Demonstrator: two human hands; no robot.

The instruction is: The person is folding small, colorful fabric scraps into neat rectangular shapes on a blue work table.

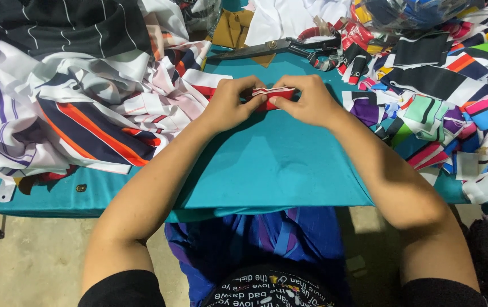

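My left hand [233,103] and my right hand [306,99] meet at the middle of a table covered in teal cloth [272,165]. Between the fingertips of both hands I pinch a small folded piece of red and white fabric [272,95], held just above the teal cloth. My thumbs press on its top edge. Much of the piece is hidden by my fingers.
A heap of striped white, navy and orange fabric [79,108] lies at the left. Many small colourful fabric pieces [437,96] are piled at the right. Large dark scissors [272,48] lie behind my hands. The table's front edge is near my lap.
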